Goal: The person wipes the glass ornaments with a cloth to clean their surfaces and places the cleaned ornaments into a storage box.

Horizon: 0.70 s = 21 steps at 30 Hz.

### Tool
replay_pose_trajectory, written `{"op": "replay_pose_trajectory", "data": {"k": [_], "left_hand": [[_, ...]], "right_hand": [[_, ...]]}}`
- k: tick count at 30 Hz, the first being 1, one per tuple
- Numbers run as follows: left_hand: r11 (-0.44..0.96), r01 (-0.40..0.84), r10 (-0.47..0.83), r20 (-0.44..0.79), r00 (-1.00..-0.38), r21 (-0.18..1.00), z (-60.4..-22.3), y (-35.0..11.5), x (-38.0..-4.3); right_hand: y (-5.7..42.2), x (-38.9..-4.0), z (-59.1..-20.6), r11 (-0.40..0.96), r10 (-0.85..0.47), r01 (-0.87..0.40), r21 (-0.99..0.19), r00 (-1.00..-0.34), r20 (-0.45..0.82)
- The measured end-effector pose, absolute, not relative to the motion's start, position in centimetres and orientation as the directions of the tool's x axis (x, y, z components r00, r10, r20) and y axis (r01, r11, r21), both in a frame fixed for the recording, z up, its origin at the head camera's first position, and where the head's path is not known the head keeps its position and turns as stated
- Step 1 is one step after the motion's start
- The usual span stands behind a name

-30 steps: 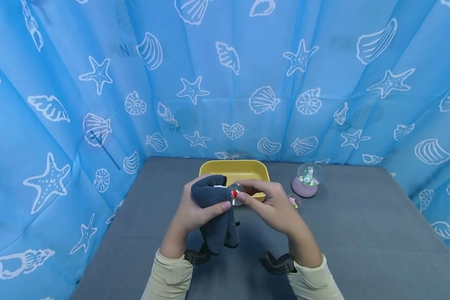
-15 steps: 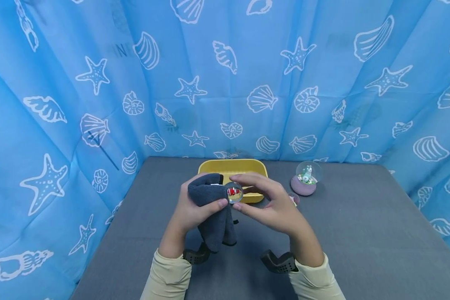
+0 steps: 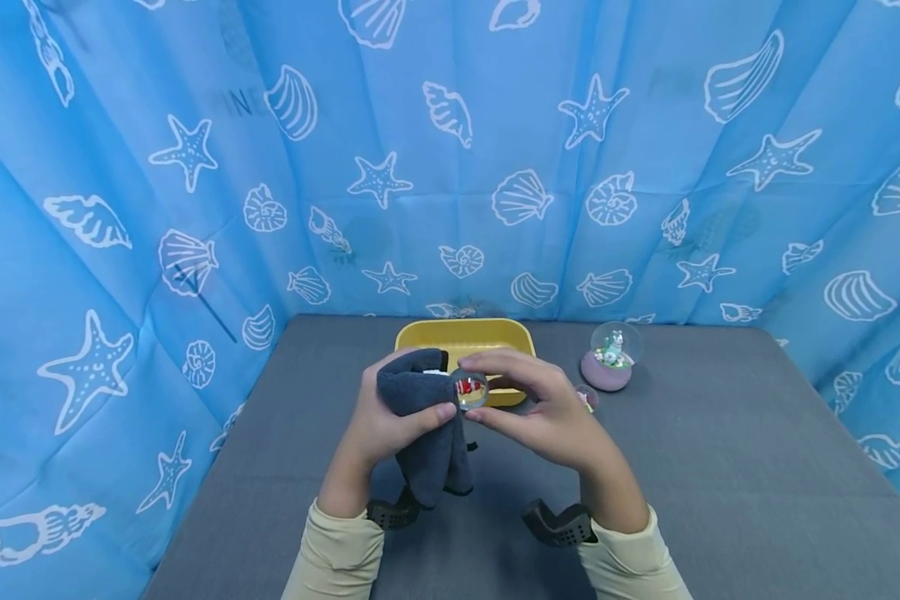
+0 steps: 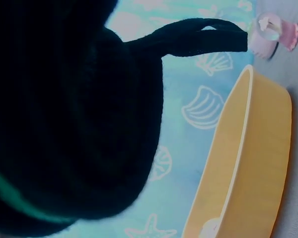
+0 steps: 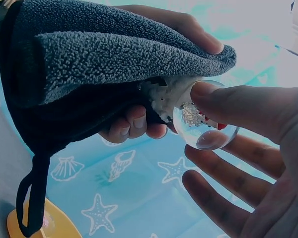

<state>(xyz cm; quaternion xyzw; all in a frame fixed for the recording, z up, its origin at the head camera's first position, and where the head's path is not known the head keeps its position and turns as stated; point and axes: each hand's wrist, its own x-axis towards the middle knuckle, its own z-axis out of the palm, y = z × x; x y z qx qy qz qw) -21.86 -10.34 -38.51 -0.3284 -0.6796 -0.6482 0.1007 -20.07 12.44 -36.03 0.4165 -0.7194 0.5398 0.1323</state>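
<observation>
In the head view, a dark grey towel (image 3: 427,454) hangs folded from my left hand (image 3: 378,425), which grips it with the thumb in front. A small snow globe (image 3: 472,389) with a red and white figure inside pokes out of the towel's right side. Its whitish base is tucked into the towel fold in the right wrist view, where the clear ball (image 5: 208,130) faces outward. My right hand (image 3: 543,408) pinches that ball between thumb and fingers. Dark towel cloth (image 4: 114,124) with a hanging loop fills much of the left wrist view.
A yellow tray (image 3: 465,332) stands behind the hands, with something white (image 4: 209,229) inside. To its right are a larger snow globe (image 3: 607,372) on a lilac base and a small pink one (image 3: 587,398), partly behind the right hand. A blue shell-print curtain (image 3: 450,167) closes off the back.
My right thumb and fingers have spread to the ball's top and bottom edges, so more of the figure inside shows. The left hand keeps its grip on the towel, almost unmoved.
</observation>
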Motion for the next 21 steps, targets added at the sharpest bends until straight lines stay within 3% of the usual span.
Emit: {"op": "replay_pose_trajectory", "data": {"k": [10, 21], "left_hand": [[-0.043, 0.575, 0.315, 0.558, -0.768, 0.817, -38.1, -10.3, -21.6], [-0.08, 0.585, 0.298, 0.58, -0.759, 0.807, -38.1, -10.6, -21.6]], "right_hand": [[12.3, -19.0, -34.3, 0.046, -0.454, -0.769, -0.638, -0.585, 0.672], [12.9, -18.8, -33.9, 0.035, -0.426, -0.726, -0.687, -0.633, 0.647]]}}
